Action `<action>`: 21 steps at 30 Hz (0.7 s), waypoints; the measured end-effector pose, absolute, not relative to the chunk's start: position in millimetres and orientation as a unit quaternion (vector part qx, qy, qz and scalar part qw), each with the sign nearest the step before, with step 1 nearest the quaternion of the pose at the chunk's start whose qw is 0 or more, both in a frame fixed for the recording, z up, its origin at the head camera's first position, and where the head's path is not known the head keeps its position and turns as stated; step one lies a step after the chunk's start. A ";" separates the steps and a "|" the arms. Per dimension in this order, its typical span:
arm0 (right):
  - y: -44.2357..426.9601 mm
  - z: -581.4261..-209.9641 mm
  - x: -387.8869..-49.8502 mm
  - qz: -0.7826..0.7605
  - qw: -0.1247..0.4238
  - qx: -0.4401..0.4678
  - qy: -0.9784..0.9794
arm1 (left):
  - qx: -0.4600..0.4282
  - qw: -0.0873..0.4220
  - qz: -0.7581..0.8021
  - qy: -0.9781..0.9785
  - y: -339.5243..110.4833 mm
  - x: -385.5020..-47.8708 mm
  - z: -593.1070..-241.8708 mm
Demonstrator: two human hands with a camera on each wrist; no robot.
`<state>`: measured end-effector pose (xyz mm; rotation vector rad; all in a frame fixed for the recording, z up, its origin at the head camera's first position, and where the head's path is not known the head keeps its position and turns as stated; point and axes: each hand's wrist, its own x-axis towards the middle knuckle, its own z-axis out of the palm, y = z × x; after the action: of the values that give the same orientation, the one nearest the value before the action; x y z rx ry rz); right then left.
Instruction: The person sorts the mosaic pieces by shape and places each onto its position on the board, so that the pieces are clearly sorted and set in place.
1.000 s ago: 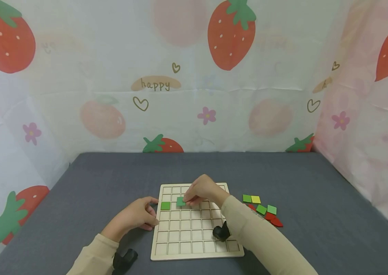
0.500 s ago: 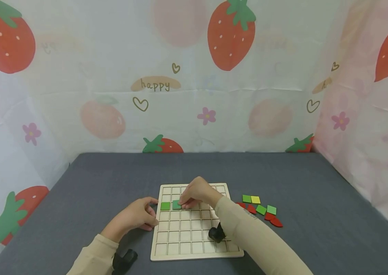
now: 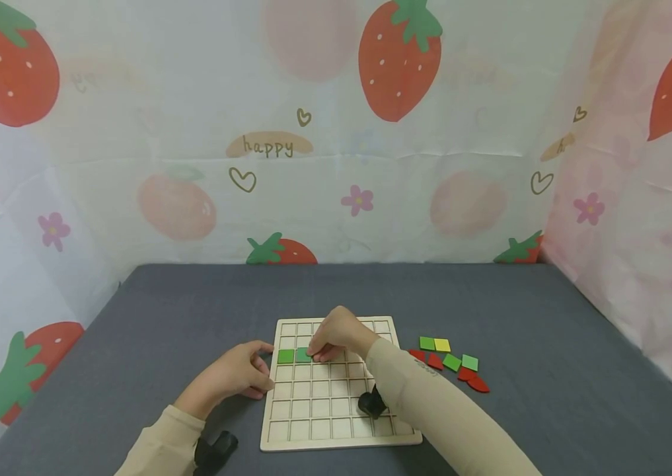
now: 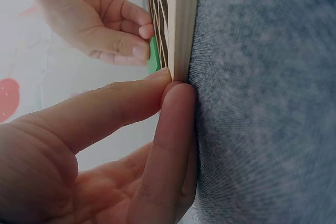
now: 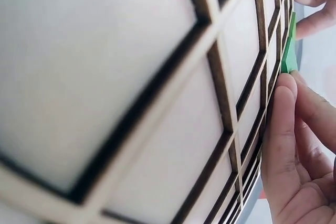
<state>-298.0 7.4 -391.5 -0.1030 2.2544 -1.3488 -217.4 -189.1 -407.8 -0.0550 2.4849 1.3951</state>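
On the wooden grid board (image 3: 320, 430), a bright green square (image 3: 285, 356) lies at the left of an upper row. My right hand (image 3: 340, 334) pinches the right edge of a darker green square (image 3: 302, 355) beside it. In the right wrist view, the thumb and fingers of that hand (image 5: 302, 156) meet at this darker square (image 5: 287, 59), which looks slightly tilted. My left hand (image 3: 231, 375) holds the board's left edge; in the left wrist view its thumb and a finger (image 4: 173, 114) press against the board's side (image 4: 184, 24).
Right of the board on the grey cloth (image 3: 526, 370) lie two green squares (image 3: 451, 361), a yellow square (image 3: 442, 345), a pale green one (image 3: 470, 363) and several red pieces (image 3: 478, 384). A printed curtain (image 3: 407, 218) stands behind and at both sides.
My right hand has moved left with the darker green square, closing the gap to the bright green one. More red pieces show beside the right sleeve. My left hand has stayed in place.
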 end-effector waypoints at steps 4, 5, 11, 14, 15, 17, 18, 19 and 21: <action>3.7 -391.0 -299.0 -0.485 0.250 -0.032 0.838 | -0.014 0.145 0.486 0.862 -189.9 -217.2 -407.9; 2.9 -390.8 -299.1 -0.482 0.248 -0.031 0.840 | -0.016 0.145 0.487 0.861 -190.1 -217.3 -408.1; 0.4 -390.1 -298.5 -0.470 0.239 -0.034 0.849 | -0.015 0.143 0.487 0.861 -190.4 -217.7 -408.4; 0.5 -390.3 -298.3 -0.468 0.235 -0.039 0.851 | -0.016 0.143 0.485 0.863 -190.5 -218.1 -408.5; 0.8 -390.6 -298.2 -0.469 0.234 -0.041 0.850 | -0.017 0.143 0.485 0.863 -190.6 -218.4 -408.8; 2.4 -391.0 -298.2 -0.470 0.234 -0.045 0.850 | -0.017 0.144 0.486 0.862 -190.7 -218.7 -409.2; 3.6 -390.9 -298.3 -0.473 0.236 -0.048 0.847 | -0.016 0.145 0.486 0.862 -190.7 -218.6 -409.2; 5.1 -390.8 -298.6 -0.480 0.237 -0.050 0.843 | -0.014 0.146 0.486 0.861 -190.7 -218.6 -409.3; 9.6 -389.6 -299.2 -0.489 0.236 -0.059 0.838 | -0.008 0.147 0.487 0.861 -190.6 -218.4 -409.6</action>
<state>-299.2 9.6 -389.6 -0.1606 2.2973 -1.3418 -218.4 -190.6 -409.6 -0.0240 2.4767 1.4011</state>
